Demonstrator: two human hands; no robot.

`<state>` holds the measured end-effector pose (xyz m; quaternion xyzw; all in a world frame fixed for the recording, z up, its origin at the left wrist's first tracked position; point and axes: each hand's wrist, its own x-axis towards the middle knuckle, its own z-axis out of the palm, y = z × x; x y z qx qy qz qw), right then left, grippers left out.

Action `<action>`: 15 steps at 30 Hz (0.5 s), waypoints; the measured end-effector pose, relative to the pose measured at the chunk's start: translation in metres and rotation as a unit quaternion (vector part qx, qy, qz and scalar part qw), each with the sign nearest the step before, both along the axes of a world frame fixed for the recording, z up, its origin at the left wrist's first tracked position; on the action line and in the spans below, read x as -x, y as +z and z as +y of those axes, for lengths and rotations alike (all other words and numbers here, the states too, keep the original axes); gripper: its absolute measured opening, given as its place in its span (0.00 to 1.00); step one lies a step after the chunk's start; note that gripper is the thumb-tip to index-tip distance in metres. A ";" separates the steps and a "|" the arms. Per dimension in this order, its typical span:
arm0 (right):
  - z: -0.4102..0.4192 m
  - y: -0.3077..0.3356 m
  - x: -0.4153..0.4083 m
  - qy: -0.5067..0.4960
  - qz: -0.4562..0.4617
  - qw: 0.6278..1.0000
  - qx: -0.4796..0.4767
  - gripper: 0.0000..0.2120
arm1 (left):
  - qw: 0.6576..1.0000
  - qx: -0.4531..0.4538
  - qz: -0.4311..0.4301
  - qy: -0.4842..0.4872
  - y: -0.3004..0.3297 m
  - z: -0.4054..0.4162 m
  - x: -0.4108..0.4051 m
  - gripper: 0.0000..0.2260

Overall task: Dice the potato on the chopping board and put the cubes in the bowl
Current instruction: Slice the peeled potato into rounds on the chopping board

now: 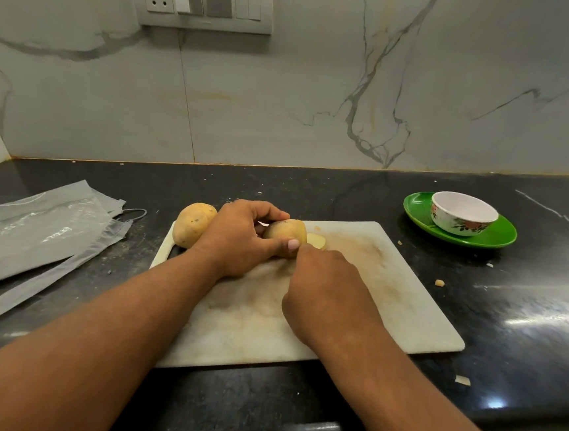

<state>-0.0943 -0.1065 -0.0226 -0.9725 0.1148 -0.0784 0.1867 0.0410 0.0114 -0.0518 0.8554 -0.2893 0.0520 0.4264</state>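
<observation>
A white chopping board [389,293] lies on the black counter. My left hand [239,242] grips a brown potato [286,232] near the board's far edge, thumb along its near side. A pale cut slice [317,241] lies just right of the potato. My right hand [325,287] sits right in front of the potato's cut end, back of the hand up. Its fingers are tucked under and hidden, so anything it holds is out of sight. A second whole potato [193,224] rests at the board's far left corner. The white floral bowl [462,213] stands empty at the far right.
The bowl stands on a green plate [494,237]. Grey plastic bags [33,238] lie on the counter to the left. Small potato scraps [439,283] dot the counter right of the board. A marble wall with a switch panel [198,0] rises behind.
</observation>
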 end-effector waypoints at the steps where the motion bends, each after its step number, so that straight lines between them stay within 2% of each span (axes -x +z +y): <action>1: 0.001 0.001 -0.001 0.002 0.006 1.000 0.000 0.18 | 1.000 -0.002 -0.003 0.001 0.000 0.000 0.000 0.23; 6: -0.002 0.007 0.019 0.013 0.030 0.999 0.007 0.15 | 1.000 -0.002 0.009 0.005 0.000 0.000 -0.001 0.23; 11: -0.008 0.020 0.048 0.032 0.060 0.997 0.027 0.20 | 1.000 0.004 0.018 0.003 0.000 0.000 -0.001 0.23; 15: -0.012 0.035 0.054 0.010 0.034 0.999 0.016 0.24 | 0.999 0.040 0.032 0.005 0.000 0.003 0.000 0.21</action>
